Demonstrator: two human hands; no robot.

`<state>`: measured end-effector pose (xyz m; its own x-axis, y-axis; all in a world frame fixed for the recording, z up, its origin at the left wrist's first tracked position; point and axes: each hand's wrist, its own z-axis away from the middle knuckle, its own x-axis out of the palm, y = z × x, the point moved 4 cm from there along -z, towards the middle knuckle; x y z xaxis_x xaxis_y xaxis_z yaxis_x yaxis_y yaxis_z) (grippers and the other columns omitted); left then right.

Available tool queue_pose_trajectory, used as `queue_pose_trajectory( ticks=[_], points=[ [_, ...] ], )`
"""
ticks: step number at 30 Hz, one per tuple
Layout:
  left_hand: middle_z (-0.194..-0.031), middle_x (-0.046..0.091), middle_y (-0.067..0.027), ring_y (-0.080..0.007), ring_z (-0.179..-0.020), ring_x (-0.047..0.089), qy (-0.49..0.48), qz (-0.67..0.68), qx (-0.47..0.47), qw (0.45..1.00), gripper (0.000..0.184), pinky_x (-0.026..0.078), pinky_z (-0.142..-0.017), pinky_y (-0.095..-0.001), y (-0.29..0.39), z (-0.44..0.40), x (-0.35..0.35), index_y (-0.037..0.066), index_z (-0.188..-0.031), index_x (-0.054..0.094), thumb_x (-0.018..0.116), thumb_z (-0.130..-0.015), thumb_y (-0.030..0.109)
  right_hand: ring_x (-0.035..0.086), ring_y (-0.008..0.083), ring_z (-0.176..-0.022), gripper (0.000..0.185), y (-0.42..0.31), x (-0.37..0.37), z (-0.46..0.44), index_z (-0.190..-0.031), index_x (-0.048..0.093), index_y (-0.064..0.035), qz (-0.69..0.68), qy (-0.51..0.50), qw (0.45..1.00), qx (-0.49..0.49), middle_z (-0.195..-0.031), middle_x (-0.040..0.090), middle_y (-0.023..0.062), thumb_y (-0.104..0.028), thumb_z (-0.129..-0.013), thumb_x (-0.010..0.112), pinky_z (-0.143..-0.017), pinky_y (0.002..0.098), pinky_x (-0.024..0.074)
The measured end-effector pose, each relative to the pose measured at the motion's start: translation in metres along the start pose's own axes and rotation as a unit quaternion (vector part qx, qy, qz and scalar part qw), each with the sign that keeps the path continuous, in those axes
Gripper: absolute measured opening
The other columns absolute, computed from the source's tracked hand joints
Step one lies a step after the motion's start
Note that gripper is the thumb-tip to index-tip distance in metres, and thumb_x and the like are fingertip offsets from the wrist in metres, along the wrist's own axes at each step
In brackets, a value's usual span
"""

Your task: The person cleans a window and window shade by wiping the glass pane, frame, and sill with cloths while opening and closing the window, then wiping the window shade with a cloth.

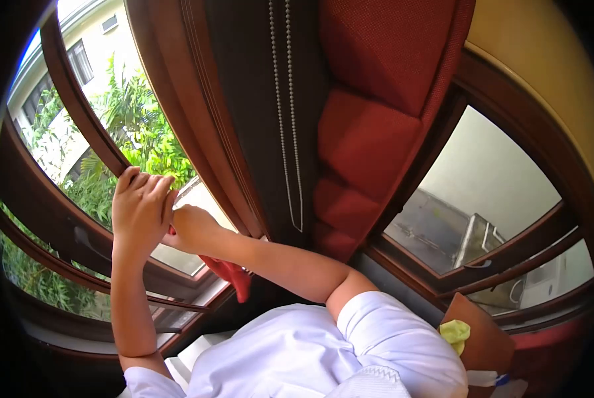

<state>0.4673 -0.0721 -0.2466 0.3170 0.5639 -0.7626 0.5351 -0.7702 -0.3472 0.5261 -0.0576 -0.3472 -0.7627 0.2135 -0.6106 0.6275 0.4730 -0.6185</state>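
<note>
Red cloth (229, 273) hangs just below the right hand (196, 229), which is curled closed; red also shows at its edge, though the grip itself is hidden. Close beside it, the left hand (143, 205) bends its fingers over a dark brown window bar (76, 99). Beyond the hands, leafy plants (134, 109) show. To their right hang a beaded chain (292, 99) and folded, textured red fabric (370, 142); farther right and lower, a crumpled yellow-green piece (455, 333) touches a flat-sided brown object (489, 338), perhaps a box.

window frame (82, 103) left of bead chain (292, 99)
</note>
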Motion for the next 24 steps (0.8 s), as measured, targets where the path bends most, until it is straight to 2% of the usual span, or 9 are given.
queue_pose_trajectory(
  ticks=[6, 10, 14, 15, 16, 18, 19, 20, 24],
  points=[
    [-0.079, 0.062, -0.0072, -0.0221, -0.081, 0.056, 0.034, -0.045, -0.024, 0.998, 0.021, 0.034, -0.093, -0.0354, -0.015, 0.028, -0.006, 0.003, -0.094, 0.062, 0.057, -0.083, 0.021, 0.06, 0.0325, -0.056, 0.031, 0.002, 0.001, 0.023, -0.071, 0.062, -0.0022, -0.139, 0.05, 0.989, 0.017, -0.056, 0.057, 0.0165, -0.032, -0.077, 0.064, -0.056, 0.0388, 0.0466],
    [-0.076, 0.063, -0.0068, -0.0221, -0.077, 0.056, 0.059, -0.109, -0.064, 0.99, 0.023, 0.037, -0.087, -0.0346, -0.037, 0.073, -0.03, 0.004, -0.097, 0.063, 0.056, -0.085, 0.023, 0.049, 0.0115, -0.044, 0.025, -0.006, -0.007, 0.032, -0.073, 0.062, -0.0036, -0.176, 0.041, 0.981, 0.068, -0.045, 0.048, 0.009, -0.027, -0.082, 0.063, -0.046, 0.0306, 0.0406],
    [-0.118, 0.057, -0.0088, -0.0228, -0.104, 0.053, 0.051, -0.213, -0.154, 0.964, 0.037, 0.034, -0.095, -0.0422, -0.058, 0.111, -0.045, 0.018, -0.119, 0.056, 0.06, -0.082, 0.016, 0.051, 0.0051, -0.056, 0.011, 0.022, -0.004, 0.039, -0.087, 0.056, -0.0048, -0.227, 0.061, 0.963, 0.131, -0.063, 0.054, -0.0021, -0.008, -0.08, 0.064, -0.05, 0.0217, 0.0425],
    [-0.128, 0.048, -0.008, -0.0235, -0.113, 0.047, 0.076, -0.266, -0.175, 0.945, 0.042, 0.03, -0.097, -0.0478, -0.067, 0.121, -0.043, 0.023, -0.122, 0.054, 0.061, -0.081, 0.016, 0.052, 0.0057, -0.059, 0.017, 0.035, 0.001, 0.041, -0.093, 0.053, -0.0038, -0.238, 0.1, 0.961, 0.102, -0.07, 0.055, 0.0004, -0.009, -0.08, 0.064, -0.052, 0.0219, 0.0441],
    [-0.138, 0.039, -0.0073, -0.0242, -0.122, 0.041, 0.1, -0.317, -0.193, 0.923, 0.048, 0.027, -0.099, -0.0533, -0.075, 0.132, -0.039, 0.029, -0.125, 0.051, 0.062, -0.08, 0.015, 0.055, 0.0121, -0.076, 0.026, 0.051, 0.004, 0.045, -0.094, 0.055, -0.0037, -0.274, 0.117, 0.947, 0.125, -0.081, 0.057, 0.0071, -0.011, -0.073, 0.069, -0.068, 0.0279, 0.0467],
    [-0.142, 0.032, -0.0074, -0.0293, -0.129, 0.033, 0.15, -0.297, -0.229, 0.915, 0.055, 0.019, -0.099, -0.0627, -0.081, 0.145, -0.04, 0.035, -0.126, 0.048, 0.062, -0.079, 0.013, 0.052, 0.01, -0.078, 0.025, 0.065, 0.007, 0.055, -0.098, 0.05, -0.0037, -0.303, 0.126, 0.934, 0.142, -0.084, 0.053, 0.0021, -0.002, -0.076, 0.062, -0.07, 0.0234, 0.0452],
    [-0.142, 0.034, -0.0086, -0.0293, -0.131, 0.03, 0.186, -0.285, -0.24, 0.909, 0.064, 0.009, -0.102, -0.0594, -0.083, 0.149, -0.04, 0.039, -0.126, 0.049, 0.064, -0.071, 0.009, 0.052, 0.0094, -0.077, 0.024, 0.085, 0.014, 0.061, -0.098, 0.05, -0.0039, -0.305, 0.137, 0.93, 0.155, -0.083, 0.053, 0.0021, 0.0, -0.077, 0.06, -0.069, 0.0228, 0.0452],
    [-0.143, 0.027, -0.0136, -0.0417, -0.129, 0.027, 0.166, -0.299, -0.257, 0.904, 0.057, 0.015, -0.096, -0.0686, -0.084, 0.152, -0.046, 0.037, -0.127, 0.048, 0.063, -0.077, 0.015, 0.051, 0.0088, -0.076, 0.023, 0.104, 0.024, 0.07, -0.097, 0.049, -0.004, -0.306, 0.148, 0.925, 0.172, -0.082, 0.052, 0.0021, 0.002, -0.077, 0.057, -0.068, 0.0222, 0.0451],
    [-0.143, 0.022, -0.0171, -0.0441, -0.131, 0.016, 0.209, -0.324, -0.289, 0.876, 0.048, 0.011, -0.097, -0.0675, -0.089, 0.166, -0.035, 0.035, -0.125, 0.05, 0.064, -0.08, 0.025, 0.053, 0.0107, -0.078, 0.023, 0.122, 0.056, 0.096, -0.1, 0.047, -0.0032, -0.298, 0.143, 0.91, 0.249, -0.084, 0.053, 0.0038, 0.004, -0.08, 0.053, -0.071, 0.0235, 0.0443]
  ],
)
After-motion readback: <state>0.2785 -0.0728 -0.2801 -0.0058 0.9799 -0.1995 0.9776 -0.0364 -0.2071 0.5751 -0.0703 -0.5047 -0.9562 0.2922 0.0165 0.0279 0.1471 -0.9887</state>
